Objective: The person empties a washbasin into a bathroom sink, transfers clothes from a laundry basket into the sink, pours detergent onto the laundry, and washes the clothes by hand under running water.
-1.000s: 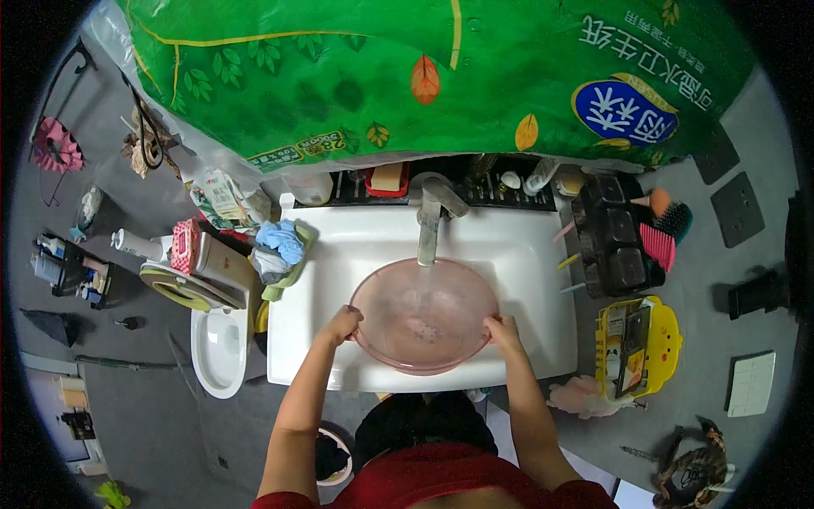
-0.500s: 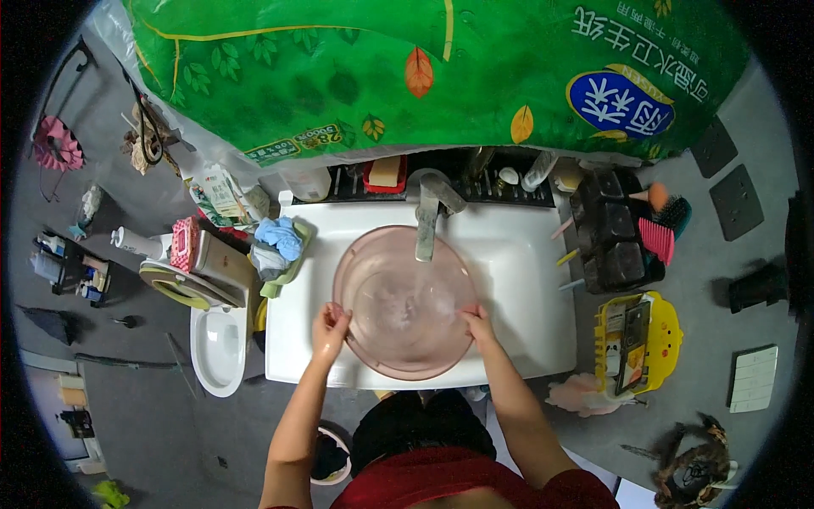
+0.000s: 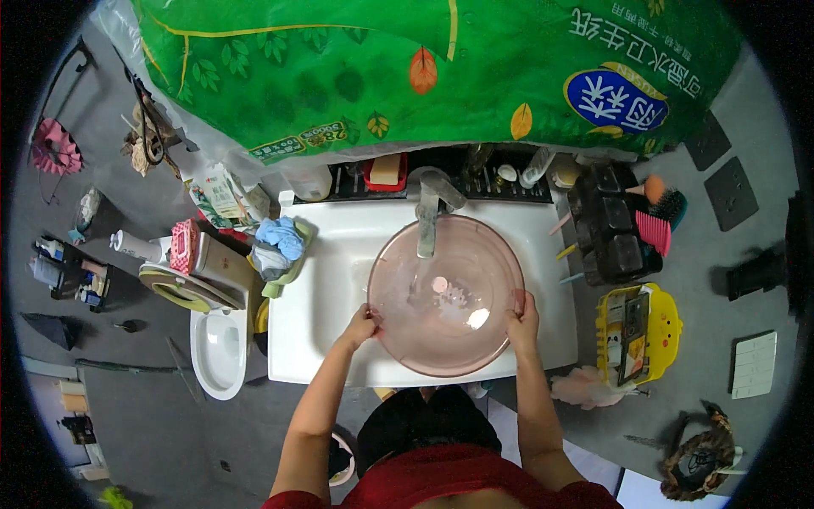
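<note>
Basin [image 3: 415, 329] between left hand [image 3: 363, 325] and right hand [image 3: 523, 324], both curled closed on rim [image 3: 447, 374]. Tap [image 3: 427, 225] ahead, sink [image 3: 326, 331] beneath. Held, not yet let go — how full, can't tell.

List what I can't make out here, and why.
Head view, basin: its underside is hidden by its own body.
Head view, left hand and right hand: exact finger grip too small.
Head view, green package: cut off by the top edge.
Head view, pale round container: partly hidden by the left arm.
</note>
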Available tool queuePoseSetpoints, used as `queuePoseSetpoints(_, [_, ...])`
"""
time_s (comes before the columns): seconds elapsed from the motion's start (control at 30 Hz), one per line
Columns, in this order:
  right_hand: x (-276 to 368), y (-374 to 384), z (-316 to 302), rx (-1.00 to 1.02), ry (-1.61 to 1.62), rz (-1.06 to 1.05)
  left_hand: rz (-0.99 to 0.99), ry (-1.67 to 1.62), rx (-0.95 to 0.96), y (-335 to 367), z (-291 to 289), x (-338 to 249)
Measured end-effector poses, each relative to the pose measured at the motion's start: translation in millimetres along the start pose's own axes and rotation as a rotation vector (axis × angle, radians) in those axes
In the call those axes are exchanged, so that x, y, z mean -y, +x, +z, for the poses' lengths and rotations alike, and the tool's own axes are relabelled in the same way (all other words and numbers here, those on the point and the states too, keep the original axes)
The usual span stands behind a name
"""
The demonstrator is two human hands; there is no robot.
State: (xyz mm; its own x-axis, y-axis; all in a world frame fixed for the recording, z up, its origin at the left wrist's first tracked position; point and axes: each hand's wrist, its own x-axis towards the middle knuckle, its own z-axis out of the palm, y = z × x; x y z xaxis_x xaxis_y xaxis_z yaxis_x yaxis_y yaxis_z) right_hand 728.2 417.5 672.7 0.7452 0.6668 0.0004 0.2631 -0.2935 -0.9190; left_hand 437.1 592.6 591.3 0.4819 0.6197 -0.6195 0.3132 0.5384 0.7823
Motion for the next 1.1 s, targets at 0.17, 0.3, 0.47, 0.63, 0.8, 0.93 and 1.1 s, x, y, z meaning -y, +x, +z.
queuePoseSetpoints(0.17, [-115, 18, 22, -0.176, 0.390, 0.017, 0.388, -0.093, -0.049, 16, 18, 7])
queuePoseSetpoints(0.3, [-144, 19, 58, -0.050, 0.244, 0.460, 0.471, -0.024, -0.131, -33, 10, -52])
queuePoseSetpoints(0.47, [-123, 7, 99, 0.555, 0.299, 0.805, 0.351, 0.072, -0.156, -98, -19, -131])
queuePoseSetpoints(0.63, [-90, -16, 118, 1.141, 0.987, 1.075, 0.283, -0.192, 0.065, -124, -23, -168])
queuePoseSetpoints(0.8, [-68, -29, 141, 1.130, 1.021, 1.115, 0.443, -0.388, 0.169, -129, -8, -177])
queuePoseSetpoints(0.93, [-73, -26, 132, 1.034, 0.842, 1.096, 0.430, -0.392, 0.160, -134, -7, -177])
queuePoseSetpoints(1.1, [-80, -8, 96, 0.892, 0.541, 1.014, 0.364, -0.331, 0.006, -135, -11, -161])
